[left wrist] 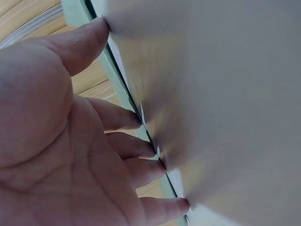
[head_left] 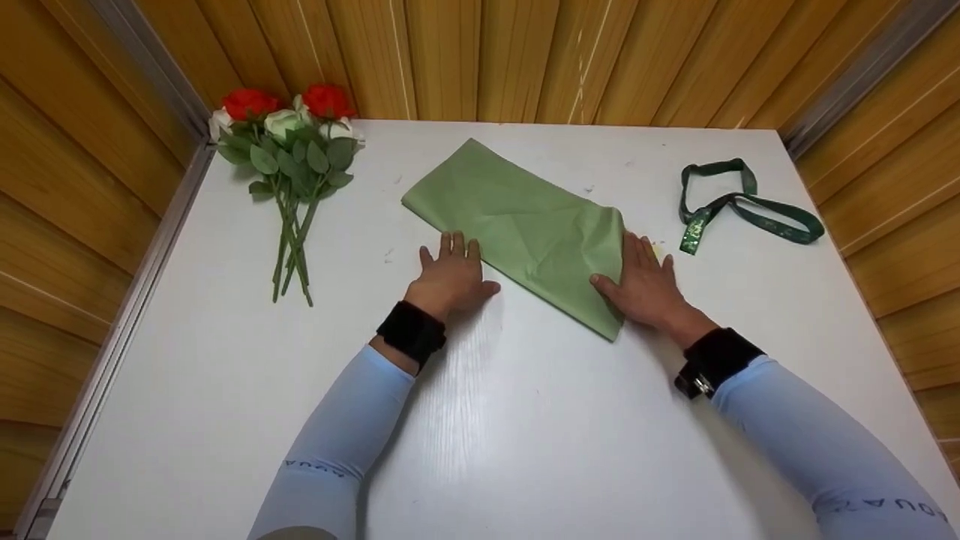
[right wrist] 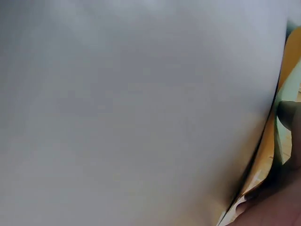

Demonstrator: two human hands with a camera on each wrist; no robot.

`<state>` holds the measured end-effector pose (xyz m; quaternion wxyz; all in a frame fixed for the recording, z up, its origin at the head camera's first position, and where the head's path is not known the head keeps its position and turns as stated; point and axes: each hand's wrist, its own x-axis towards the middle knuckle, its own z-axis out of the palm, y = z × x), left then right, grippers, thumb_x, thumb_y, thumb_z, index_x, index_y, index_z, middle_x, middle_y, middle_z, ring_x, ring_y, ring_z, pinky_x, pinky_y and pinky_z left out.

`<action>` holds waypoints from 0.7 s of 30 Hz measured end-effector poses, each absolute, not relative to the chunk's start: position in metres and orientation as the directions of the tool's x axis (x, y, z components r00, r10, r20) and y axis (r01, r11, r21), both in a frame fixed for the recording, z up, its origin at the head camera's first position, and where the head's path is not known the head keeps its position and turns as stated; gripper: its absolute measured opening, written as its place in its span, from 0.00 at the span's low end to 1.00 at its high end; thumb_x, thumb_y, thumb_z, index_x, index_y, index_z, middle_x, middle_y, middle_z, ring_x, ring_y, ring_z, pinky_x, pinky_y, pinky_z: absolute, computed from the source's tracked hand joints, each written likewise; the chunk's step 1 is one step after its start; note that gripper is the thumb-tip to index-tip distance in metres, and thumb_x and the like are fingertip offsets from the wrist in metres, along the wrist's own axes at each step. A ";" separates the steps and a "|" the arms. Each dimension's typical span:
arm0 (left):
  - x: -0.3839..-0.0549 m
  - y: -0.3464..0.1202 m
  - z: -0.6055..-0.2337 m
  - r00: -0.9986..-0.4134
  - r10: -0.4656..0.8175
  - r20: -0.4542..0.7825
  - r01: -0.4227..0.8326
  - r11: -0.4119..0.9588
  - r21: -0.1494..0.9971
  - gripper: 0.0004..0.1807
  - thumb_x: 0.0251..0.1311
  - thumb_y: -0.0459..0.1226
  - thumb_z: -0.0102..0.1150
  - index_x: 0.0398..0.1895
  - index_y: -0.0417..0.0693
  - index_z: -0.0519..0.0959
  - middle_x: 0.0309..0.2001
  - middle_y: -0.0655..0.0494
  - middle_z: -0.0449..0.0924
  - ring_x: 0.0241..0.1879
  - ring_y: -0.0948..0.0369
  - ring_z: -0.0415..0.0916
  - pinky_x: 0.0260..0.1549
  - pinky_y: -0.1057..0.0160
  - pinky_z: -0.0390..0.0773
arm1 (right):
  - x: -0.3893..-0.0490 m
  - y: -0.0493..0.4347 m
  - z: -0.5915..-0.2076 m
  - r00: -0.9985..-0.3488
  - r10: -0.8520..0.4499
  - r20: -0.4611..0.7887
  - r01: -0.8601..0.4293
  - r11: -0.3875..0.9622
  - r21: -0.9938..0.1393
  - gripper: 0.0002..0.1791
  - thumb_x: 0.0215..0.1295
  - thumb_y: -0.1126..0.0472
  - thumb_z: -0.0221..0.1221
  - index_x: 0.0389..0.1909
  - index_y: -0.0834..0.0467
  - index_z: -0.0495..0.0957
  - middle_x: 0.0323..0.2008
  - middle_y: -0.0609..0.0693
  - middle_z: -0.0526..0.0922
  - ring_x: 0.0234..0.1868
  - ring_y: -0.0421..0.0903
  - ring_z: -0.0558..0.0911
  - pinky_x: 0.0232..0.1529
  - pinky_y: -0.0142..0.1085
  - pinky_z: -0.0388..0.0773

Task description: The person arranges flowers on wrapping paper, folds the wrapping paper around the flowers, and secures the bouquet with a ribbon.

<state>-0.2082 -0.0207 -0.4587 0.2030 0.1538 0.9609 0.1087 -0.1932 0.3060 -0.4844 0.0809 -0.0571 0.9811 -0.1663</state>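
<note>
A folded sheet of green wrapping paper (head_left: 525, 221) lies slantwise on the white table, creased towards its right end. My left hand (head_left: 454, 277) rests by its lower left edge, fingers stretched out with the tips at the paper. In the left wrist view the spread fingers of this hand (left wrist: 89, 146) reach the table surface along the green edge. At the paper's right end is my right hand (head_left: 646, 289), its thumb on the green sheet and its straight fingers along the side edge. Only part of this hand (right wrist: 277, 197) shows in the right wrist view.
Artificial roses, red (head_left: 326, 101) and pale, with green leaves and long stems (head_left: 291, 247), lie at the back left of the table (head_left: 480, 450). A dark green ribbon (head_left: 776, 217) lies looped at the back right. Wood-patterned panels (head_left: 517, 60) stand around the table.
</note>
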 end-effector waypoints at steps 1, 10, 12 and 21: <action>-0.208 -0.021 -0.459 -0.870 0.341 -0.356 0.252 0.928 0.274 0.50 0.77 0.61 0.50 0.85 0.38 0.47 0.85 0.33 0.39 0.85 0.39 0.35 0.77 0.29 0.45 | -0.194 0.306 -0.484 -0.982 -0.144 -0.123 -0.093 0.933 -0.348 0.54 0.77 0.42 0.56 0.83 0.70 0.36 0.82 0.73 0.47 0.84 0.70 0.43 0.74 0.76 0.37; -0.212 -0.018 -0.456 -0.860 0.348 -0.372 0.261 0.928 0.265 0.50 0.77 0.60 0.51 0.86 0.38 0.45 0.85 0.34 0.37 0.85 0.41 0.32 0.78 0.31 0.43 | -0.189 0.288 -0.476 -0.991 -0.130 -0.042 -0.078 0.791 -0.607 0.40 0.83 0.56 0.45 0.86 0.61 0.39 0.82 0.68 0.52 0.82 0.67 0.55 0.79 0.63 0.52; -0.213 -0.017 -0.456 -0.856 0.355 -0.376 0.269 0.926 0.264 0.50 0.77 0.60 0.52 0.85 0.38 0.45 0.85 0.34 0.36 0.85 0.42 0.32 0.78 0.31 0.43 | -0.184 0.280 -0.472 -0.995 -0.100 -0.023 -0.058 0.731 -0.680 0.37 0.85 0.55 0.42 0.87 0.55 0.41 0.82 0.66 0.55 0.81 0.65 0.58 0.78 0.62 0.57; -0.222 -0.022 -0.458 -0.845 0.404 -0.351 0.278 0.891 0.359 0.50 0.75 0.56 0.57 0.86 0.39 0.46 0.86 0.37 0.38 0.86 0.44 0.34 0.80 0.36 0.41 | -0.152 0.217 -0.453 -0.976 -0.076 0.205 -0.212 0.552 -0.806 0.34 0.85 0.57 0.43 0.87 0.50 0.47 0.84 0.53 0.55 0.82 0.54 0.59 0.80 0.53 0.56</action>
